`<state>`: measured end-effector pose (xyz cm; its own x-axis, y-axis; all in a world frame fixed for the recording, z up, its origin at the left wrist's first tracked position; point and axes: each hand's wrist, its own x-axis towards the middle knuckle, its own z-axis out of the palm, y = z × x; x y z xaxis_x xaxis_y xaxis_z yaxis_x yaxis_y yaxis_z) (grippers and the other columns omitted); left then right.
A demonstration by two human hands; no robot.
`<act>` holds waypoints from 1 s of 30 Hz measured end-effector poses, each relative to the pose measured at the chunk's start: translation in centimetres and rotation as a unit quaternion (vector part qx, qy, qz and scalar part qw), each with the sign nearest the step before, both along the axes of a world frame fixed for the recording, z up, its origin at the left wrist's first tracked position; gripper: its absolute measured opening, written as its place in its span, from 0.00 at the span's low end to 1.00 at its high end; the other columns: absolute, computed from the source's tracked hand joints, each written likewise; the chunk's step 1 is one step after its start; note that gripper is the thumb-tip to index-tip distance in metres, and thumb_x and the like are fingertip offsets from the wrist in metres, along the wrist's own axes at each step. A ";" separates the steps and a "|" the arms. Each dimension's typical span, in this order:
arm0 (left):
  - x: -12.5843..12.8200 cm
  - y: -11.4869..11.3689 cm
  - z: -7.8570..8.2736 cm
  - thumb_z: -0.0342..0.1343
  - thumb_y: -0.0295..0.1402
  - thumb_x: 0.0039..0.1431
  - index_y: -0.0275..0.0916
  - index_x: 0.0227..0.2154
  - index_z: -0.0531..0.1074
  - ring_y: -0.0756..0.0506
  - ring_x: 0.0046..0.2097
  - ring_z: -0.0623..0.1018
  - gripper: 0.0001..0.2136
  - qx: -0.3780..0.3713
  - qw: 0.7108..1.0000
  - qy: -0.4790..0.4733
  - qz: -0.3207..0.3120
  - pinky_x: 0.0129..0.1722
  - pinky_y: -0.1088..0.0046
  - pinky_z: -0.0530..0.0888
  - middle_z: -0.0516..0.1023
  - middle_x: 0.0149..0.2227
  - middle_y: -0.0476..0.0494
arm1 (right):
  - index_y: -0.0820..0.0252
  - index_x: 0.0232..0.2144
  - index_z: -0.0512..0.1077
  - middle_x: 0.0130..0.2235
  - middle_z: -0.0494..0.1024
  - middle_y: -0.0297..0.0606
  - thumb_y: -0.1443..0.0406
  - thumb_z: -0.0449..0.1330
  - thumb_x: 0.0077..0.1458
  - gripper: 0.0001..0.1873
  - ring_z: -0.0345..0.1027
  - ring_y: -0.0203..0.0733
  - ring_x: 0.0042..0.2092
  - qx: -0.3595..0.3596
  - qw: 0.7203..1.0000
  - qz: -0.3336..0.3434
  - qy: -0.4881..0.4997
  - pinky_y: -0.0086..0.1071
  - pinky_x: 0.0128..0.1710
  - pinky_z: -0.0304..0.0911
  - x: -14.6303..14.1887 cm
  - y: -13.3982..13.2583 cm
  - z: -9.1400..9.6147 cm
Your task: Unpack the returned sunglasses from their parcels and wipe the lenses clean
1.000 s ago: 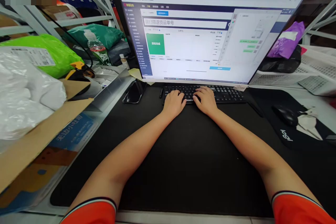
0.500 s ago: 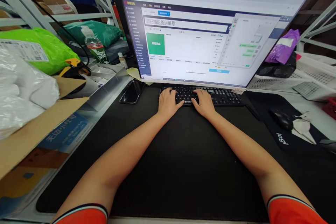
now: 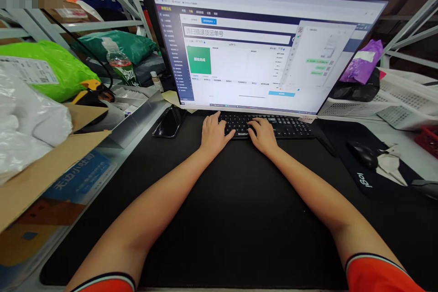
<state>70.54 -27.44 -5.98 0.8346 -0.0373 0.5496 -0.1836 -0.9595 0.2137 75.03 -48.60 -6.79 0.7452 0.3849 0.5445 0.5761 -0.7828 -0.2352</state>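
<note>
Both my hands rest on a black keyboard (image 3: 290, 127) at the foot of a large monitor (image 3: 239, 66). My left hand (image 3: 214, 134) covers the keyboard's left end, fingers apart on the keys and thumb out to the right. Over the middle keys lies my right hand (image 3: 263, 134), its fingers spread and slightly bent, holding nothing. Some keys are hidden under the hands. On the screen are a web page with a green square and, at the right, a chat window.
Left of the keyboard lies a black phone (image 3: 169, 122). Farther left are a cardboard box (image 3: 54, 164), a green-labelled bottle (image 3: 121, 64) and a lime-green bag (image 3: 51, 68). A black mouse (image 3: 362, 154) sits on a mouse pad at right, near white baskets (image 3: 400, 93) and a purple package (image 3: 364, 61).
The view has shifted slightly, so most things sit a little farther left. Both hands stay on the keyboard; the left fingers have moved a little, one now reaching farther forward.
</note>
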 end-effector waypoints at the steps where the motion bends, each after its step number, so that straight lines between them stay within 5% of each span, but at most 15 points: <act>1: -0.1 -0.1 0.0 0.57 0.41 0.65 0.33 0.48 0.76 0.30 0.66 0.66 0.17 0.005 1.000 -0.003 -0.003 0.69 0.49 0.60 0.66 0.65 0.26 | 0.57 0.50 0.77 0.58 0.73 0.50 0.61 0.54 0.66 0.16 0.64 0.57 0.60 -0.007 1.000 0.007 -0.001 0.52 0.61 0.60 -0.1 0.2 0.0; 6: -0.3 -0.6 0.0 0.55 0.40 0.65 0.36 0.48 0.75 0.33 0.64 0.68 0.15 0.018 0.999 0.002 -0.031 0.65 0.52 0.65 0.69 0.63 0.30 | 0.55 0.48 0.78 0.57 0.75 0.47 0.57 0.52 0.68 0.18 0.57 0.60 0.65 -0.024 1.000 0.011 -0.012 0.57 0.67 0.49 0.2 0.7 0.3; 10: -0.3 -0.7 -0.1 0.55 0.40 0.65 0.36 0.53 0.71 0.31 0.63 0.68 0.18 0.000 1.000 -0.002 -0.008 0.65 0.51 0.65 0.69 0.62 0.29 | 0.62 0.60 0.67 0.49 0.81 0.49 0.61 0.48 0.68 0.23 0.60 0.59 0.63 0.009 1.000 -0.005 -0.007 0.59 0.67 0.48 0.7 0.6 0.3; 13: -0.1 -0.5 -0.3 0.57 0.41 0.63 0.33 0.58 0.67 0.30 0.63 0.68 0.24 -0.025 0.999 -0.007 0.034 0.64 0.49 0.64 0.68 0.61 0.26 | 0.63 0.63 0.63 0.55 0.77 0.49 0.65 0.50 0.64 0.26 0.58 0.58 0.65 0.009 1.000 0.006 -0.009 0.59 0.68 0.45 0.7 0.3 0.2; 16: 0.0 -0.2 -0.6 0.59 0.44 0.62 0.33 0.57 0.67 0.29 0.63 0.68 0.26 -0.036 0.998 -0.004 0.057 0.64 0.49 0.64 0.68 0.60 0.25 | 0.62 0.61 0.65 0.61 0.71 0.50 0.65 0.56 0.59 0.28 0.57 0.59 0.66 0.005 1.000 0.012 -0.014 0.57 0.69 0.45 0.4 0.0 -0.1; 24: -0.1 -0.5 -0.5 0.61 0.44 0.61 0.34 0.52 0.71 0.30 0.62 0.69 0.22 -0.014 0.999 0.014 0.035 0.66 0.51 0.62 0.69 0.60 0.27 | 0.61 0.54 0.71 0.55 0.76 0.51 0.65 0.52 0.63 0.19 0.67 0.57 0.57 0.026 1.000 -0.002 -0.008 0.52 0.59 0.61 0.5 -0.3 -0.3; 30: -0.1 -0.5 -0.4 0.60 0.44 0.62 0.35 0.51 0.72 0.31 0.61 0.70 0.20 -0.009 0.999 0.020 0.036 0.66 0.50 0.62 0.70 0.60 0.27 | 0.58 0.42 0.78 0.57 0.74 0.50 0.61 0.52 0.65 0.14 0.63 0.60 0.61 0.018 1.000 -0.004 -0.009 0.55 0.62 0.57 0.4 -0.1 -0.1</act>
